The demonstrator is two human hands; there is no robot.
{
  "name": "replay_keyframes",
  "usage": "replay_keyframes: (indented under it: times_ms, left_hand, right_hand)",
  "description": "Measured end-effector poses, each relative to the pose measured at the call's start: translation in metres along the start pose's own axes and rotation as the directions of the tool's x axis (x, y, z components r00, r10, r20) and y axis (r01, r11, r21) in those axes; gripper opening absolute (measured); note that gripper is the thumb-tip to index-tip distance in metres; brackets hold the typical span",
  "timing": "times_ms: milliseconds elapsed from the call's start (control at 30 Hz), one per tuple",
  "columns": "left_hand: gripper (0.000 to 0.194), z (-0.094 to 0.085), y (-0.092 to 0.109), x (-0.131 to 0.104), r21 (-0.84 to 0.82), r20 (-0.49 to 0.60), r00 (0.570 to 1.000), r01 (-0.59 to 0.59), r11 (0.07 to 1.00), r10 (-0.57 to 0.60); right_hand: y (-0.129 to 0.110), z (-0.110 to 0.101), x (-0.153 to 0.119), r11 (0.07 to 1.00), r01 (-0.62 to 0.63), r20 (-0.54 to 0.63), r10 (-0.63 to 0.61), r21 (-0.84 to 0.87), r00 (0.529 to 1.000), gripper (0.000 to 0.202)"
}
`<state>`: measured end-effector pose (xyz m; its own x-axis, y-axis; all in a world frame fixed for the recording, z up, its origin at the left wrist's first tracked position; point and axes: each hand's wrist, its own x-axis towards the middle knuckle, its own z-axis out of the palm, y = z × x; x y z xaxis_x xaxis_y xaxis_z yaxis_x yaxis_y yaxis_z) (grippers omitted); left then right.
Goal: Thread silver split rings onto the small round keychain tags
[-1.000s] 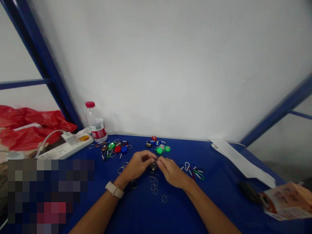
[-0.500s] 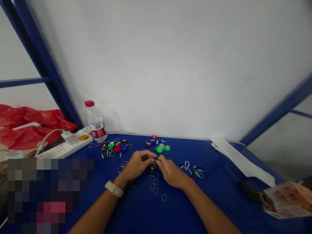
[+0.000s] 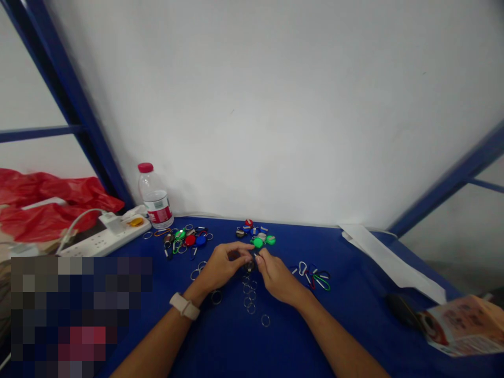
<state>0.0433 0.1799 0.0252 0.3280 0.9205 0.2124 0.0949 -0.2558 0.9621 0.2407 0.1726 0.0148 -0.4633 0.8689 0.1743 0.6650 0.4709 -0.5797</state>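
My left hand (image 3: pixel 222 266) and my right hand (image 3: pixel 279 278) meet over the middle of the blue table. Between their fingertips is a small dark round badge reel (image 3: pixel 249 266), pinched by my left fingers. My right thumb and forefinger close on a small dark part at its upper side, too small to make out. Several loose split rings (image 3: pixel 251 308) lie below the hands, and others (image 3: pixel 195 274) sit partly behind my left wrist. Just beyond my fingers lie green, red and blue badge reels (image 3: pixel 258 243). Loose carabiners (image 3: pixel 322 282) are to the right.
Badge reels with rings and carabiners (image 3: pixel 190 240) form a group at the left back, beside a water bottle (image 3: pixel 157 207) and a power strip (image 3: pixel 94 240). On the right are folded white paper (image 3: pixel 389 260), a dark mouse-like object (image 3: pixel 401 308) and a printed package (image 3: pixel 464 325).
My left forefinger has stretched out further to the right, above the dark reel. The right fingertips have shifted slightly away from the left ones.
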Motion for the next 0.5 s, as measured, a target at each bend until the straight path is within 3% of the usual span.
replay_keyframes:
  times_ms: [233, 500]
  left_hand:
    - [0.038, 0.0017, -0.002, 0.0002, -0.145, -0.011, 1.0, 0.014, 0.989, -0.016]
    - [0.036, 0.0031, -0.0029, 0.0013, -0.161, -0.086, 0.996, 0.022, 0.987, -0.036]
  right_hand:
    - [0.0016, 0.0019, 0.0019, 0.995, -0.046, -0.041, 0.043, -0.087, 0.998, 0.037]
    - [-0.0057, 0.0026, 0.0011, 0.979, -0.081, 0.02, 0.086, -0.186, 0.996, 0.035]
